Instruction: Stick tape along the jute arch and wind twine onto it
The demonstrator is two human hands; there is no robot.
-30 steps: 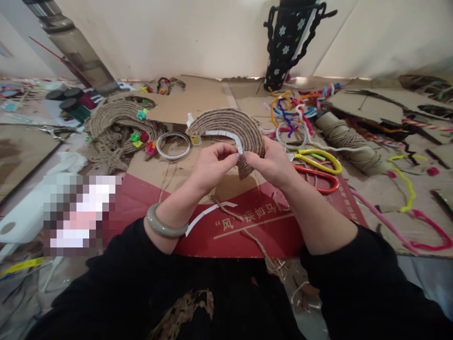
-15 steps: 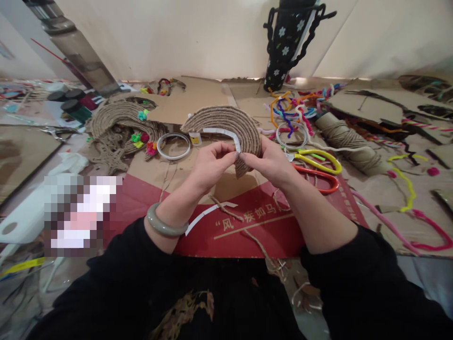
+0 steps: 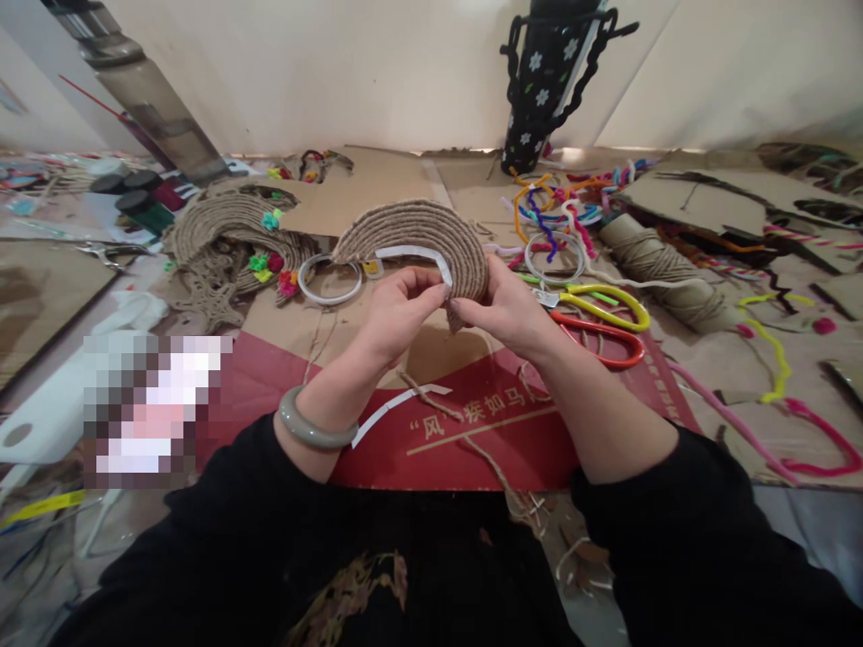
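A curved crescent of coiled jute twine (image 3: 422, 225) is held up above the red and brown cardboard (image 3: 499, 440). Along its inner edge runs a strip of white tape (image 3: 418, 252). My left hand (image 3: 408, 310) pinches the lower end of that tape against the inner edge, thumb and fingertips together. My right hand (image 3: 509, 305) grips the crescent's right end, thumb in front and fingers behind it. On the cardboard below lies a second curved white strip (image 3: 391, 411), beside a loose piece of twine (image 3: 482, 449).
Scissors with yellow and red handles (image 3: 597, 328) lie right of my hands, near a twine spool (image 3: 667, 270). Tape rolls (image 3: 330, 298) sit on either side. A twine-covered piece with flowers (image 3: 229, 225) is at left. A black tumbler (image 3: 543, 99) stands at the back.
Both hands and the crescent have shifted slightly left, and the crescent has tilted a little. The grip at the tape's lower end looks the same.
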